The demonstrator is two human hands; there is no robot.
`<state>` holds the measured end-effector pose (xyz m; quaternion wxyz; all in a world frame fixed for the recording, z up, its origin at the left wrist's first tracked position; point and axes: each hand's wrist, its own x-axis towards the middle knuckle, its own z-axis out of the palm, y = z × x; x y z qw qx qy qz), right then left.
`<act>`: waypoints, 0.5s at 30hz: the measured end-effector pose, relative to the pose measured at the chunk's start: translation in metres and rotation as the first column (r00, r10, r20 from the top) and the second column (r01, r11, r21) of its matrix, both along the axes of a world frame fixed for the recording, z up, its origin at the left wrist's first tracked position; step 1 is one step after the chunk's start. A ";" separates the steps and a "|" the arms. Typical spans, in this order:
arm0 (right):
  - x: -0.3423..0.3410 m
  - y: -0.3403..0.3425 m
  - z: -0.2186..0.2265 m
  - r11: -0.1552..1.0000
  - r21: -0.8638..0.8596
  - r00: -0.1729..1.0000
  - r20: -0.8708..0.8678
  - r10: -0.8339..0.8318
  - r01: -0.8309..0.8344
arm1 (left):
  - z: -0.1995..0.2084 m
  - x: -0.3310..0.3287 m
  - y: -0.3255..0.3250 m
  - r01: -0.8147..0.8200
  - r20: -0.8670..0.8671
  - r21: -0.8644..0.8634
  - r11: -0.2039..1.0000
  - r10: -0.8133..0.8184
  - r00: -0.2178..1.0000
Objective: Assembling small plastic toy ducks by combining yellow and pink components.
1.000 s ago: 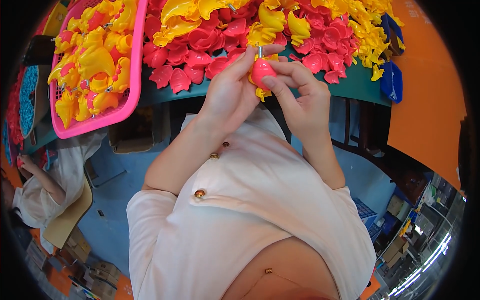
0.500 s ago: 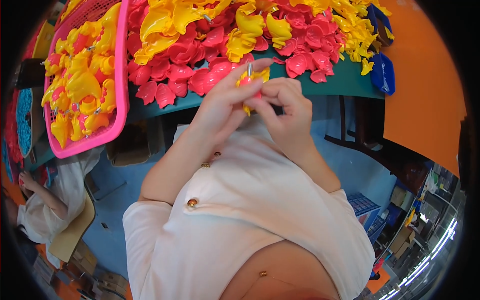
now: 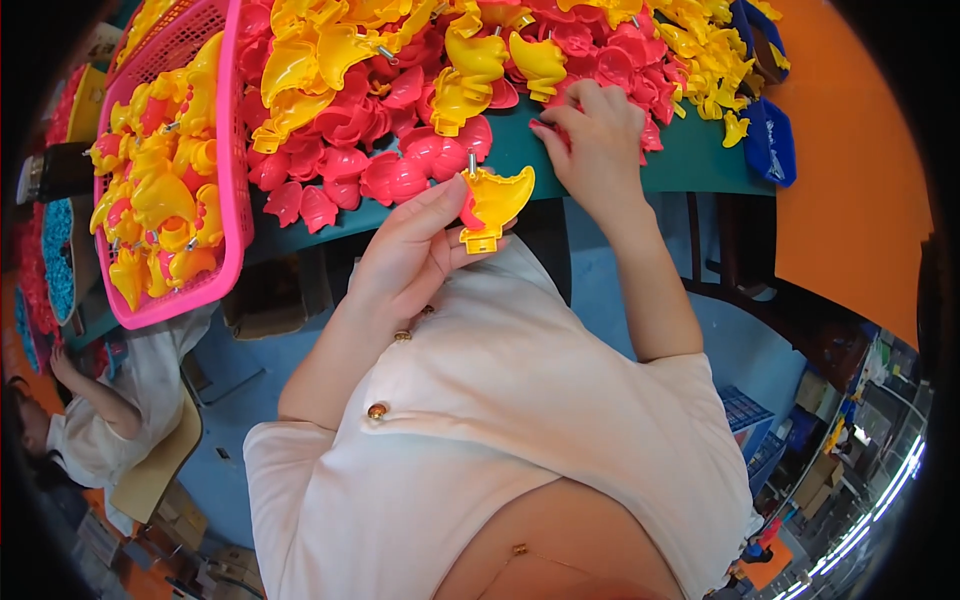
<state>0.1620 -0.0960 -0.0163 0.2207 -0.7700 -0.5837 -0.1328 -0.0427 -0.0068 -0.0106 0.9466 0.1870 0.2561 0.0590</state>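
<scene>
My left hand (image 3: 415, 255) holds a joined toy piece (image 3: 492, 205) with a yellow shell in front, a red shell behind and a small metal pin on top, just off the table's near edge. My right hand (image 3: 597, 135) rests palm down on the green table (image 3: 600, 170), fingers on a red shell at the rim of the pile. A big heap of loose red and yellow plastic shells (image 3: 420, 90) covers the table behind both hands.
A pink mesh basket (image 3: 232, 200) at the left holds several assembled yellow and red pieces. A blue tray (image 3: 770, 140) lies at the table's right end. Another person (image 3: 90, 430) sits at lower left beside a blue bin (image 3: 55, 260).
My hands were together on one piece before. Now the right hand has let go and reached out to the pile, while the left hand keeps the joined piece.
</scene>
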 end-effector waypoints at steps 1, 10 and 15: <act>-0.001 0.004 -0.002 0.998 -0.054 0.998 0.055 -0.015 0.018 | 0.002 0.001 0.000 -0.005 -0.002 0.003 1.000 0.005 1.000; -0.036 0.006 0.035 0.915 0.219 0.859 -0.326 0.395 -0.338 | 0.005 -0.001 0.001 -0.120 -0.021 0.116 0.986 0.124 0.992; -0.045 0.010 0.028 0.909 0.235 0.841 -0.351 0.410 -0.345 | 0.014 -0.001 0.002 -0.143 -0.068 0.232 0.962 0.163 0.984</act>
